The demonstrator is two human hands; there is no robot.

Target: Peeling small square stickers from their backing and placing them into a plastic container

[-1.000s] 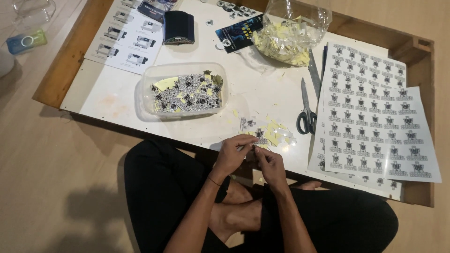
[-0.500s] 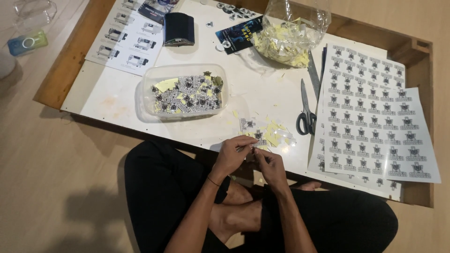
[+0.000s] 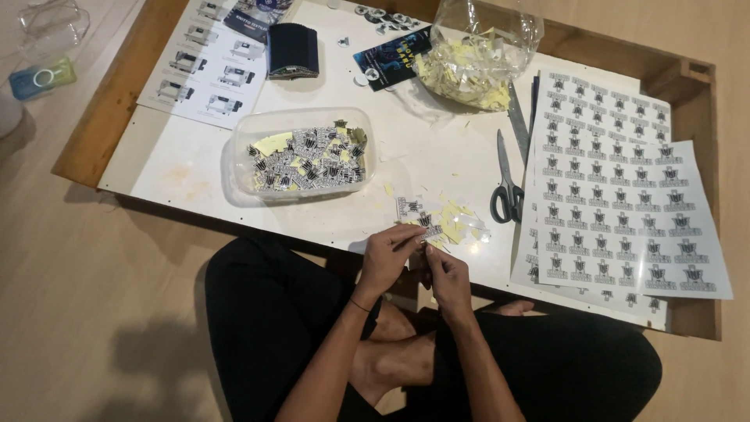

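My left hand (image 3: 388, 259) and my right hand (image 3: 447, 271) meet over my lap at the near edge of the low white table (image 3: 195, 176). Both pinch one small black-and-white sticker (image 3: 423, 238) between the fingertips. Just beyond the hands lie a few cut stickers (image 3: 409, 207) and yellow backing scraps (image 3: 453, 221). A clear plastic tub (image 3: 303, 154) full of cut stickers sits to the left of them. Printed sticker sheets (image 3: 617, 203) are spread on the right, with scissors (image 3: 506, 184) beside them.
A clear bag of yellow scraps (image 3: 473, 55) stands at the back. A black pouch (image 3: 292, 50), a printed sheet with machine pictures (image 3: 211, 66) and round badges (image 3: 384, 16) lie at the back left. The wooden frame (image 3: 109, 94) edges the table. My crossed legs (image 3: 391, 359) are below.
My hands have stayed at the table's near edge; the fingers have shifted slightly on the small sticker. Nothing else has moved.
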